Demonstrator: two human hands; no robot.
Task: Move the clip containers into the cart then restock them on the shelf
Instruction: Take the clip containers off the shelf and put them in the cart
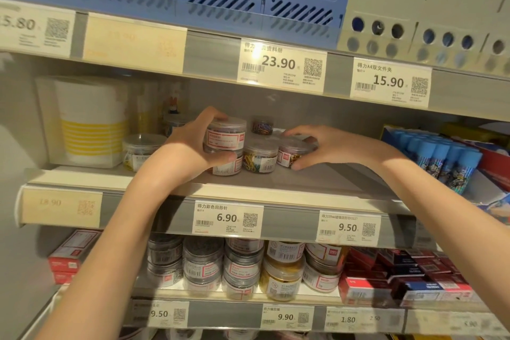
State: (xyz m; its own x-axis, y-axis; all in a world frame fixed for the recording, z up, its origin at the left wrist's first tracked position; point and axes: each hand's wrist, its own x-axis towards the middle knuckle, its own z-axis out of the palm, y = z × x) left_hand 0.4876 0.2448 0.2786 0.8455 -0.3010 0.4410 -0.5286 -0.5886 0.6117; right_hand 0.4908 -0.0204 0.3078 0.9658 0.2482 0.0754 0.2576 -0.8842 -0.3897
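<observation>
Fingers (218,159) of left hand (190,143) curled round stacked clip containers (225,136); right hand (317,148) clamped on another container (292,153).
Mid-shelf (248,182), back from front edge; lifting or restocking unclear; next: keep stack level.

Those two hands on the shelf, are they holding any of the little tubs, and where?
The left hand grips the upper clip tub of a stack by its sides. The right hand grips another tub, fingers over its lid, thumb at its lower side.
</observation>
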